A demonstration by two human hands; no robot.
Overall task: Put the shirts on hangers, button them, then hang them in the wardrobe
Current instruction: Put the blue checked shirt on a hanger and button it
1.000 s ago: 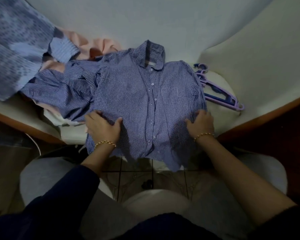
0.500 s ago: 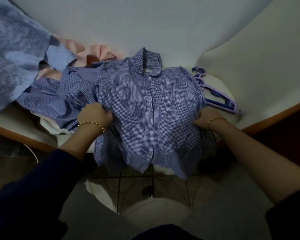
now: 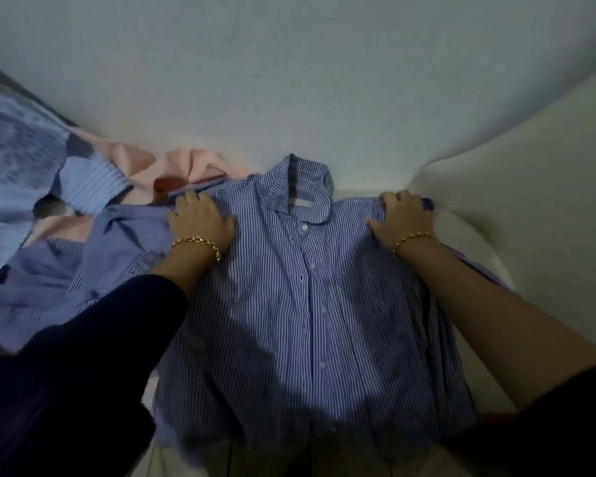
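Note:
A blue fine-striped shirt [image 3: 303, 304] lies front up on the pale bed, collar away from me, its button placket closed down the middle. My left hand [image 3: 200, 222] sits on its left shoulder with the fingers curled over the seam. My right hand [image 3: 401, 215] clutches the right shoulder, fabric bunched under the fingers. Both wrists wear gold bracelets. A thin purple edge [image 3: 479, 268] shows beside my right forearm; it may be the hanger, the rest of it is hidden.
Another crumpled blue shirt [image 3: 59, 270] lies to the left, over a pink garment [image 3: 141, 166] and beside a blue knit sweater [image 3: 11, 149]. A cream cushion [image 3: 516, 160] rises at the right. The white sheet [image 3: 289, 80] stretches behind the collar.
Both hands slid up from the shirt's lower sides to its shoulders. The view moved closer and lower over the shirt. The purple hangers at the right are now mostly out of sight.

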